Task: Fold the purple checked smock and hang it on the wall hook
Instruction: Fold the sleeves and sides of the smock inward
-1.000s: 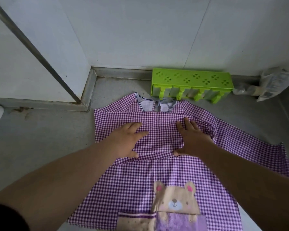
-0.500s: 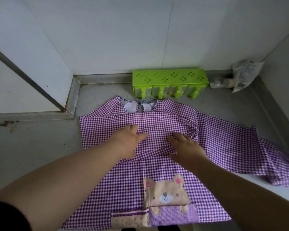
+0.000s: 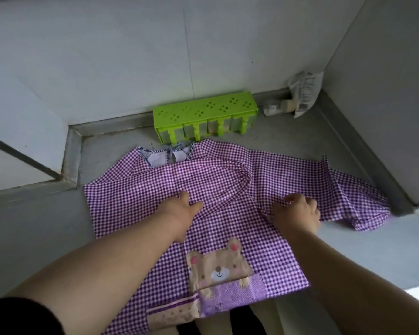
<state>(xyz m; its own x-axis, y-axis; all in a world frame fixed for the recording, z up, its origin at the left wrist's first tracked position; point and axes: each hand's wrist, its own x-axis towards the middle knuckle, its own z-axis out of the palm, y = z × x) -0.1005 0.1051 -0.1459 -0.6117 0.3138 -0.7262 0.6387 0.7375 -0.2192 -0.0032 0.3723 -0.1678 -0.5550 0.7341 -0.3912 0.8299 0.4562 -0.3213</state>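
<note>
**A:** Where do your fingers stand?

**B:** Your right hand (image 3: 296,211) has its fingers curled, pinching a ridge of cloth where the loose sleeve (image 3: 324,187) meets the body. Your left hand (image 3: 182,210) lies flat with straight fingers, pressing the chest of the smock (image 3: 228,228).

**A:** And the smock?

**B:** It's spread face up on the floor (image 3: 29,226), collar towards the green rack (image 3: 205,119), bear patch (image 3: 219,268) towards you. The sleeve runs long-ways off to the right of the rack, so your right hand is the nearer one, and I judge it draws that sleeve leftwards over the chest.

**A:** How will it handle?

**B:** Thin, limp checked cotton; expect it to crease and bunch.
</note>
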